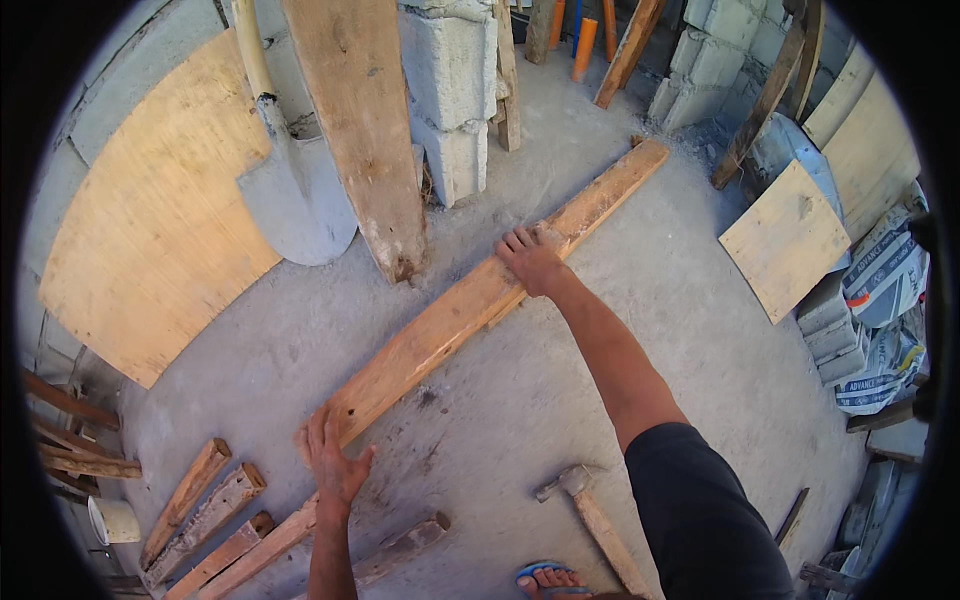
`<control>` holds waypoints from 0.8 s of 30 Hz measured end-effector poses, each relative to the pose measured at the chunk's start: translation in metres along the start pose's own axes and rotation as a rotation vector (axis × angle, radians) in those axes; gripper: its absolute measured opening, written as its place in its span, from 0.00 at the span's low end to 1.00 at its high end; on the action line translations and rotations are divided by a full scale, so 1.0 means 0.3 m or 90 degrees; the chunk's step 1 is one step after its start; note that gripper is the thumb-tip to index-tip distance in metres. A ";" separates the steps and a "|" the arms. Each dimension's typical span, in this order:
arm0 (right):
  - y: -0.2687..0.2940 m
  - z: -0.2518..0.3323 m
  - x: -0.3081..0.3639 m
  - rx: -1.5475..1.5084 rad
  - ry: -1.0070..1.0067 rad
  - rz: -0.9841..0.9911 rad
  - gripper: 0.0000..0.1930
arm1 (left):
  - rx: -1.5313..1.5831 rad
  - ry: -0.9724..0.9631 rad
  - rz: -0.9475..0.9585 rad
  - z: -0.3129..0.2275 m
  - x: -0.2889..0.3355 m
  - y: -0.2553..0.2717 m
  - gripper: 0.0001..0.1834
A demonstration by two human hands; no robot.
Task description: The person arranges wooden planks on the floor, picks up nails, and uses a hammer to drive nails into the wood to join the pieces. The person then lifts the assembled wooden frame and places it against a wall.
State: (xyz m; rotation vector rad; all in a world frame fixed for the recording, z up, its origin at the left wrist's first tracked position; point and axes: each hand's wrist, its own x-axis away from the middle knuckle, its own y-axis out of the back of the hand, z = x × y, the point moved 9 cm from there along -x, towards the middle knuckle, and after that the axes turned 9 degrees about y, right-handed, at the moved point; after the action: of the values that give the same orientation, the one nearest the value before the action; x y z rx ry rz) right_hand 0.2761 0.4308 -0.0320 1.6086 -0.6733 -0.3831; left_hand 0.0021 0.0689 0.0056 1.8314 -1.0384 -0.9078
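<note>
A long wooden plank (430,350) lies slantwise across the concrete floor, from near left to far right. My right hand (530,262) reaches over its middle, fingers bent across the top and gripping it. At the near end of the plank, my left hand (337,465) rests with fingers stretched over the wood and the thumb spread apart. A small piece of wood (505,310) shows under the plank, partly hidden. Close to my foot, a hammer (600,525) with a wooden handle lies on the floor.
Several short timbers (205,510) lie at lower left beside a white container (113,520). A shovel (300,200), a plywood sheet (160,210) and a wide board (365,130) lean at the far left. Concrete blocks (832,330), bags (885,270) and a plywood piece (785,240) stand right.
</note>
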 end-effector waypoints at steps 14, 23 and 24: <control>-0.020 -0.014 -0.014 -0.028 0.060 0.018 0.47 | 0.185 0.127 0.078 -0.120 0.480 -0.084 0.08; 0.010 -0.001 -0.022 0.010 0.106 0.023 0.43 | 0.168 0.218 0.094 -0.097 0.468 -0.097 0.09; 0.011 0.002 -0.020 0.002 0.107 0.021 0.43 | 0.173 0.213 0.074 -0.094 0.472 -0.093 0.09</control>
State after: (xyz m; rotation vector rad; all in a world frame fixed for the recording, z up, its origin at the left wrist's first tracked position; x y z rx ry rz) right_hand 0.2706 0.4339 -0.0297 1.6104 -0.5717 -0.2208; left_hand 0.0914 -0.0410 -0.0344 2.0337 -1.0781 -0.3842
